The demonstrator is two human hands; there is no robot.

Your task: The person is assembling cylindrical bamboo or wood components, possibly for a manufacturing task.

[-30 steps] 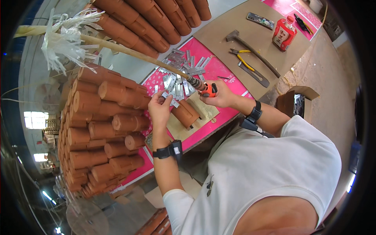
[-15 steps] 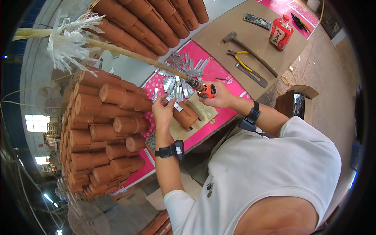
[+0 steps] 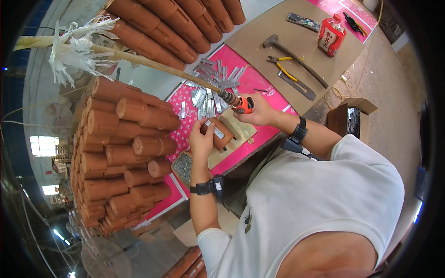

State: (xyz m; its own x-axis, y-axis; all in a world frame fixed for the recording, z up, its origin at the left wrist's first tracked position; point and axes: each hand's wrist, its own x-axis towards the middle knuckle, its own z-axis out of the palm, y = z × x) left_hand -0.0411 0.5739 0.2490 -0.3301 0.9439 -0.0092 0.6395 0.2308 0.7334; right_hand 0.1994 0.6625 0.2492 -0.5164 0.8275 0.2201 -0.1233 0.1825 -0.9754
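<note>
My left hand (image 3: 201, 140) pinches a small silvery metal strip (image 3: 216, 131) with holes and presses it along a short reddish-brown cylinder (image 3: 224, 138). That cylinder lies on a pale wooden board (image 3: 248, 132). My right hand (image 3: 260, 112) is wrapped round an orange-and-black power screwdriver (image 3: 243, 105), just beyond the cylinder. A long pole (image 3: 153, 65) runs from the upper left toward the screwdriver; its tip is not clearly visible. Beyond both hands, loose metal strips (image 3: 209, 98) are heaped on the pink sheet (image 3: 252, 83).
Brown cylinders are stacked at left (image 3: 125, 153), with longer ones (image 3: 176, 28) at the back. Beside my left forearm sits a tray of small metal pieces (image 3: 182, 167). A hammer (image 3: 296, 58), pliers (image 3: 285, 69), red bottle (image 3: 332, 37) and phone (image 3: 303, 21) lie at the far right.
My left hand has moved slightly right and nearer, bringing the metal strip down along the cylinder. The left forearm has shifted right, uncovering more of the tray. My right hand has barely moved.
</note>
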